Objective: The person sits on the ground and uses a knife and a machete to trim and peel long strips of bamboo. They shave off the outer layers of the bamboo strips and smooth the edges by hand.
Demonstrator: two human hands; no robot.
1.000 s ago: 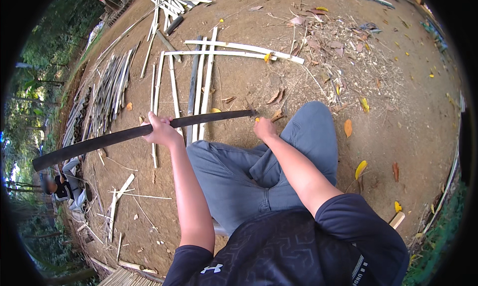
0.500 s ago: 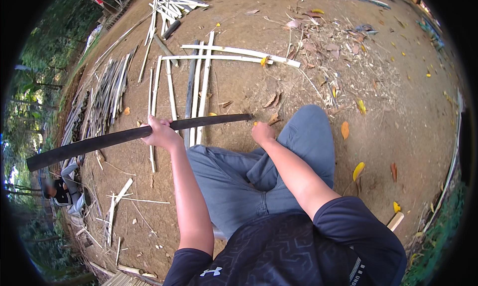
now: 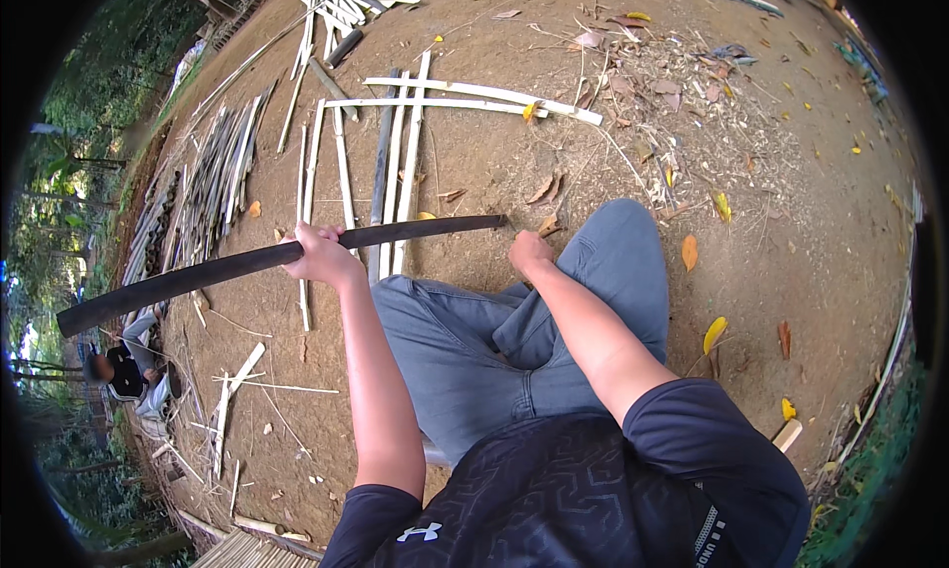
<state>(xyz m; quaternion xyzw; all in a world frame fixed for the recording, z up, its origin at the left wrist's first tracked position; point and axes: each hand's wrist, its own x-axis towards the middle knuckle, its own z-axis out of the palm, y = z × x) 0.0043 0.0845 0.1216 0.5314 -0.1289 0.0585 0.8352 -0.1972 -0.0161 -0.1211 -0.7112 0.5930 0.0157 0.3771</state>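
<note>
My left hand (image 3: 323,253) is closed round a long, dark bamboo slat (image 3: 188,279), gripping it right of its middle. The slat slants across in front of me, its wide end low at the far left and its narrow end near my right hand. My right hand (image 3: 532,255) is a closed fist by my bent knee, just below the narrow end and apart from it. What the fist holds, if anything, is hidden. Beyond the slat, pale slats (image 3: 407,163) and a dark slat (image 3: 381,173) lie on the ground, with further pale slats (image 3: 484,101) crossing them.
Several thin sticks (image 3: 225,158) form a pile at the left, and pale slats (image 3: 346,4) are heaped far off. Shavings and dry leaves (image 3: 682,113) cover the ground at the far right. Another person (image 3: 133,370) sits at the left edge. A woven mat (image 3: 257,550) lies lower left.
My right hand has shifted slightly right, away from the slat's narrow end. The slat's narrow end has risen a little in the view, still in my left hand.
</note>
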